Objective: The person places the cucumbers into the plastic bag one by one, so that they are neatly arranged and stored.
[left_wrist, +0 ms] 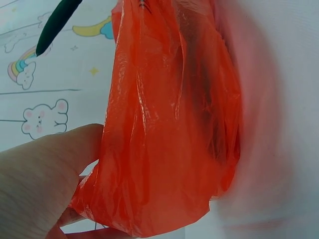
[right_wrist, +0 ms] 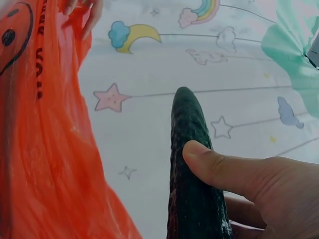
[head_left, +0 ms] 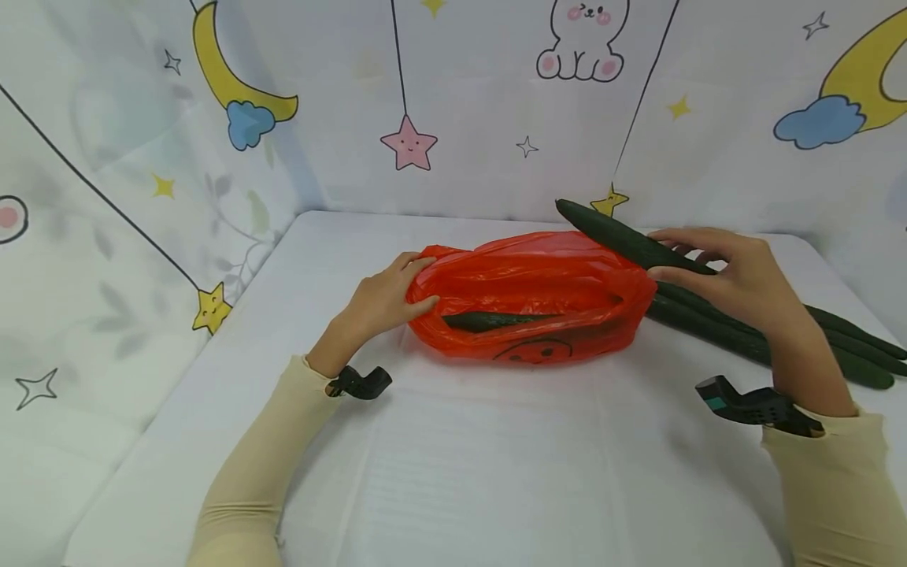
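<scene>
My left hand (head_left: 386,303) grips the left rim of a red plastic bag (head_left: 531,272), which lies on its side with its mouth held open. Inside the bag one dark green cucumber (head_left: 489,320) shows through the mouth. My right hand (head_left: 740,272) holds another cucumber (head_left: 623,236) between thumb and fingers, tilted over the bag's right end. In the right wrist view the thumb presses along this cucumber (right_wrist: 192,149), beside the bag. The left wrist view shows the bag's red film (left_wrist: 159,149) and a dark shape through it.
Several more cucumbers (head_left: 744,339) lie on the white table (head_left: 496,457) at the right, partly hidden behind my right hand and wrist. A printed cloth (head_left: 482,102) with moons and stars hangs behind the table. Each wrist wears a small black camera (head_left: 361,382).
</scene>
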`<state>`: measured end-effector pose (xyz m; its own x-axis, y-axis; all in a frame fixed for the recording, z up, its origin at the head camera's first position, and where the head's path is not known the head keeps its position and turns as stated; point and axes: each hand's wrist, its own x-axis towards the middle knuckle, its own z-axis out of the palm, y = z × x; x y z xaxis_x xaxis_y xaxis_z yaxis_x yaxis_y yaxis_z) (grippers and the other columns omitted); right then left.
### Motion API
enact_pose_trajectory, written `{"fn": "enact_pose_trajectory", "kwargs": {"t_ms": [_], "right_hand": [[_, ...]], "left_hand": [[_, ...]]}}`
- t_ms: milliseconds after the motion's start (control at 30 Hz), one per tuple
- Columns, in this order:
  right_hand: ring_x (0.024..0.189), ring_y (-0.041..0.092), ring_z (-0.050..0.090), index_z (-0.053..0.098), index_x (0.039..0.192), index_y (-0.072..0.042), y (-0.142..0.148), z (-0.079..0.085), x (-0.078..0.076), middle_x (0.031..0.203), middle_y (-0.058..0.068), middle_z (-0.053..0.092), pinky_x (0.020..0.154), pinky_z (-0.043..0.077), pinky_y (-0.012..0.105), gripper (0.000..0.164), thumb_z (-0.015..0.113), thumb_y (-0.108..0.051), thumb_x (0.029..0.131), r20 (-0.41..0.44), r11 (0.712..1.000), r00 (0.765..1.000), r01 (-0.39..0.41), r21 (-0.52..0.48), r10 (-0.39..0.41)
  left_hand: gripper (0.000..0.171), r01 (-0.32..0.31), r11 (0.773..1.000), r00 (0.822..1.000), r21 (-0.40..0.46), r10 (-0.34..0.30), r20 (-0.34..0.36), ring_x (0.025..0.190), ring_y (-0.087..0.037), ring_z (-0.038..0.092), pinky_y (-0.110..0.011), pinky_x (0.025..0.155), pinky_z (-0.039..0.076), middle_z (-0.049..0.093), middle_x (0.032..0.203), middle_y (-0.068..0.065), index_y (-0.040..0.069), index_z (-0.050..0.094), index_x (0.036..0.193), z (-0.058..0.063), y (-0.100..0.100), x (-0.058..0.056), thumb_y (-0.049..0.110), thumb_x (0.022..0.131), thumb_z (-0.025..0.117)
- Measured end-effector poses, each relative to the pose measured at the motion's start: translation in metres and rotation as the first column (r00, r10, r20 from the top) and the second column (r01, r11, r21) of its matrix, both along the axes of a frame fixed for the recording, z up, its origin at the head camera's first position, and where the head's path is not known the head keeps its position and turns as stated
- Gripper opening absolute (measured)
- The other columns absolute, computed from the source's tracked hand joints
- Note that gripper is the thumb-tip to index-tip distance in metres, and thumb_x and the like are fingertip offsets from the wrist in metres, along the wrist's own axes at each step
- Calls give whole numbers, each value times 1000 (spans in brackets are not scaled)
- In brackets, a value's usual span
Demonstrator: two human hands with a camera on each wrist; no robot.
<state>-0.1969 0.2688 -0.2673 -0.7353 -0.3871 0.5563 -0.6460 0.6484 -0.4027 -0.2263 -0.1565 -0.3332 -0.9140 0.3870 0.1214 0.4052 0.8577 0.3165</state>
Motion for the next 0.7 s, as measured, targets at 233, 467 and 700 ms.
{"fn": "enact_pose_trajectory", "kwargs": {"t_ms": [233,467,700], "right_hand": [[102,-5,49,67,123,-4,-12,3,0,114,-36,55,81,38,7,53,80,5,73,-28,999,999,-42,-2,42],[103,-2,51,66,124,-3,-28,11,-1,115,-33,56,83,40,7,56,79,11,72,-37,994,994,-105,-24,104],[102,-1,51,66,124,-3,-45,13,-4,115,-33,56,86,41,9,55,79,10,72,-14,989,989,-146,-35,145]], "left_hand": [[66,5,1000,1000,0,-5,2,107,-33,62,-51,78,57,40,148,-11,11,40,148,1,1,0,40,92,62],[66,0,1000,1000,-7,0,-3,105,-33,63,-50,77,57,41,147,-11,11,41,147,2,0,0,40,92,62],[66,-4,1000,1000,-6,4,3,109,-32,61,-51,79,56,41,147,-11,10,41,147,1,0,1,39,92,62]]}}
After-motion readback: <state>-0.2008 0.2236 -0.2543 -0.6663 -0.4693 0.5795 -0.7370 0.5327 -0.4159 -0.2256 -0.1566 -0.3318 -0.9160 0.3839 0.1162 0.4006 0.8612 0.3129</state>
